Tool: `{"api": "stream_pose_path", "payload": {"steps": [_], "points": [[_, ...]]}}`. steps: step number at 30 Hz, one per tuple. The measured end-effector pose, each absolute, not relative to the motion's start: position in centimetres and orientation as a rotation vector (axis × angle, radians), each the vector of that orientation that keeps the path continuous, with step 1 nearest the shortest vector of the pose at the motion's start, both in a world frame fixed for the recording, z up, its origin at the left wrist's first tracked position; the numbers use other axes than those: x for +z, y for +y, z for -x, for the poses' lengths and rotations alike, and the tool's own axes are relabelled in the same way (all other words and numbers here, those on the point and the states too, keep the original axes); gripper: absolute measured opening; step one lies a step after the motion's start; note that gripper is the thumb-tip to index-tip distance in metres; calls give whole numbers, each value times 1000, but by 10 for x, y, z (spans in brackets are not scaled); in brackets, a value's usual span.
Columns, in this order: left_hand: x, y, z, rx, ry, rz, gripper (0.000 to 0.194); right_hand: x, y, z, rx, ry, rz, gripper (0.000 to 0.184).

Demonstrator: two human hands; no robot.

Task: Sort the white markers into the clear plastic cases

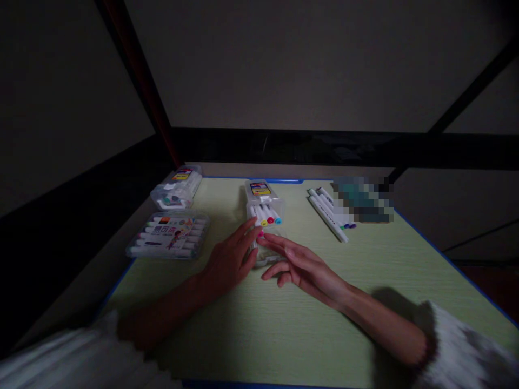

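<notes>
A clear plastic marker box [263, 195] stands in the middle of the table, its lid folded open toward me. White markers [266, 212] with yellow, red and blue ends show inside it. My left hand [233, 256] is closed round a white marker [254, 246] with a pink end, mostly hidden by the fingers, over the lowered lid [272, 258]. From the other side, my right hand [304, 266] reaches in with fingers stretched out and apart. Its fingertips are at the pink end; whether they press on it is hard to tell.
On the left lie a flat clear case of markers [168, 236] and, behind it, another clear marker box [177, 188]. Several loose white markers [328, 213] lie to the right, beside a blurred-out flat object [362, 200]. The pale green table [259, 335] has a blue edge.
</notes>
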State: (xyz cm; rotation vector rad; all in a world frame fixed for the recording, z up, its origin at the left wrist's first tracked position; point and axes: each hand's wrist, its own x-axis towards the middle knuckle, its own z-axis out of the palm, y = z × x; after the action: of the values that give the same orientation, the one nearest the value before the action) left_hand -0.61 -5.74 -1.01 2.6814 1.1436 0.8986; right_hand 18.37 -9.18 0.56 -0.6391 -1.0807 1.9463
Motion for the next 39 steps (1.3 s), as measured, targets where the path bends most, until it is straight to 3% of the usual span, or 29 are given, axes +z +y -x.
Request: {"api": "stream_pose_path", "payload": {"steps": [15,23,39], "points": [[-10,-58,5,949,1156,-2673,45,5,-92,-184,1949,-1100,663,45],[-8,-61,5,1129,1168,-2617,33,3,-91,-184,1947,-1104,661,44],[-12,-59,6,1117,1168,-2687,33,4,-91,-184,1947,-1111,666,44]]}}
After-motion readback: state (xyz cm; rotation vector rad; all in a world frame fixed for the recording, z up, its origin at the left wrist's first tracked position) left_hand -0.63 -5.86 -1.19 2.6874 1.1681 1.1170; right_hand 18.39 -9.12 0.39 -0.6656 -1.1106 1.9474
